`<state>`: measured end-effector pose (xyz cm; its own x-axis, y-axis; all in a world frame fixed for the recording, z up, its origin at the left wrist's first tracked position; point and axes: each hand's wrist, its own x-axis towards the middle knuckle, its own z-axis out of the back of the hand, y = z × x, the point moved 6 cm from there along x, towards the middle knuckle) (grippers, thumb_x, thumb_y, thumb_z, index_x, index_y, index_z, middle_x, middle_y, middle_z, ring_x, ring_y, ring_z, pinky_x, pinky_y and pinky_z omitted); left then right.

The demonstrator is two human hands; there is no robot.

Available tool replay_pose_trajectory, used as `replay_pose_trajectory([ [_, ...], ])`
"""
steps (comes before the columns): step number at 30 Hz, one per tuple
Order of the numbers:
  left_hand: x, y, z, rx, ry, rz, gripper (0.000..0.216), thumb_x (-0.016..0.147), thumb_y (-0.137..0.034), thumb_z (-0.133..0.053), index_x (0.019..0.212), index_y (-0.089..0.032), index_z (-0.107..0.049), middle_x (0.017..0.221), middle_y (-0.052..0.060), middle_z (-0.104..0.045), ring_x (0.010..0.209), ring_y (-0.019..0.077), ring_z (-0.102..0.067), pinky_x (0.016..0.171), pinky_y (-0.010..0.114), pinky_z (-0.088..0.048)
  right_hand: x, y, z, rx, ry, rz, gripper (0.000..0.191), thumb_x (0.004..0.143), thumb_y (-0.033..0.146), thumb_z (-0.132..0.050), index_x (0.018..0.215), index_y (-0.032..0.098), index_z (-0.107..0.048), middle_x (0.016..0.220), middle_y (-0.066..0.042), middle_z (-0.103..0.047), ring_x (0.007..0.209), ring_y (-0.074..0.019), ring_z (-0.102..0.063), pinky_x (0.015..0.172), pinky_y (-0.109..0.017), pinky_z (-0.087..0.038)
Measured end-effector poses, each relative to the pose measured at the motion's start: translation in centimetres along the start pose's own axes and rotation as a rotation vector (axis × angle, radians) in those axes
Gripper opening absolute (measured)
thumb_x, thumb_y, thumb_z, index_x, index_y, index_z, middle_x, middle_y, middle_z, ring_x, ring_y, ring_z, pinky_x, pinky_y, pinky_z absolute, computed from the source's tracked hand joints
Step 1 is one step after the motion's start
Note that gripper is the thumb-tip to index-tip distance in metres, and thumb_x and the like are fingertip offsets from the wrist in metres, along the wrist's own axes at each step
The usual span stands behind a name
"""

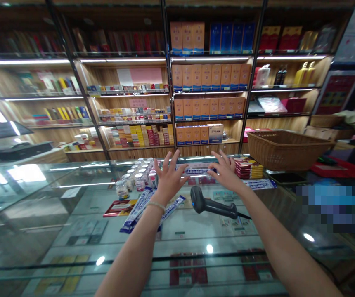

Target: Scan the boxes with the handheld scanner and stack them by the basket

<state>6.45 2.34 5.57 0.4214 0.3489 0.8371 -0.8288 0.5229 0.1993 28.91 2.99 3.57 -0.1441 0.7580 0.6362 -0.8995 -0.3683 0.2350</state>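
Here, on the clear glass surface, a flat red-and-yellow packet lies near clear white-lidded jars, then long blue-and-white packets beside the left hand, its grip spread wide and empty. A slim blue-and-white sachet is between the hands, beyond a dark grey handheld scanner; the right hand, grip fanned open, meets the sachet's right end, contact unclear, near stacked red-and-yellow packs
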Motion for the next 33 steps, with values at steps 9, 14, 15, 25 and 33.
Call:
replay_pose_trajectory([
  [9,-0.7,0.0,-0.7,0.009,-0.075,-0.022,0.019,0.084,-0.039,-0.077,0.1,-0.031,-0.072,0.161,0.004,-0.046,0.153,0.0365,-0.031,0.123,0.07,0.007,-0.4,0.4,0.4,0.011,0.041,-0.025,0.027,0.099,0.042,-0.05,0.094,0.025,-0.072,0.166,-0.005,-0.036,0.157,-0.0342,-0.017,0.119,-0.07,-0.014],
  [14,-0.9,0.0,-0.4,0.003,-0.117,-0.033,0.014,0.083,-0.038,-0.079,0.095,-0.034,-0.073,0.162,0.001,-0.045,0.155,0.0353,-0.027,0.123,0.07,0.006,-0.6,0.5,0.3,-0.008,0.039,-0.019,0.03,0.1,0.043,-0.05,0.094,0.026,-0.073,0.166,-0.005,-0.035,0.157,-0.0336,-0.016,0.12,-0.07,-0.013],
  [15,-0.9,-0.1,-0.4,0.007,-0.127,-0.041,0.012,0.083,-0.038,-0.079,0.093,-0.034,-0.073,0.162,0.0,-0.045,0.155,0.0349,-0.026,0.123,0.069,0.006,-0.6,0.5,0.3,-0.015,0.04,-0.019,0.03,0.1,0.043,-0.049,0.094,0.026,-0.073,0.166,-0.005,-0.035,0.157,-0.0334,-0.017,0.12,-0.07,-0.013],
  [25,-0.7,-0.2,-0.4,0.006,-0.082,-0.034,0.015,0.085,-0.042,-0.076,0.079,-0.029,-0.072,0.162,-0.001,-0.045,0.153,0.0363,-0.029,0.122,0.07,0.004,-0.8,0.8,0.4,-0.101,0.043,0.009,0.039,0.104,0.046,-0.04,0.102,0.031,-0.076,0.167,-0.003,-0.033,0.157,-0.0339,-0.015,0.119,-0.072,-0.011],
  [33,-0.4,0.1,-0.3,-0.003,-0.031,0.015,0.017,0.085,-0.042,-0.077,0.078,-0.028,-0.072,0.163,-0.001,-0.043,0.151,0.0403,-0.031,0.12,0.075,-0.003,-1.1,1.1,1.2,-0.116,-0.091,0.053,0.037,0.09,0.051,-0.068,0.121,0.031,-0.071,0.169,-0.009,-0.026,0.158,-0.0365,-0.012,0.122,-0.07,-0.009],
])
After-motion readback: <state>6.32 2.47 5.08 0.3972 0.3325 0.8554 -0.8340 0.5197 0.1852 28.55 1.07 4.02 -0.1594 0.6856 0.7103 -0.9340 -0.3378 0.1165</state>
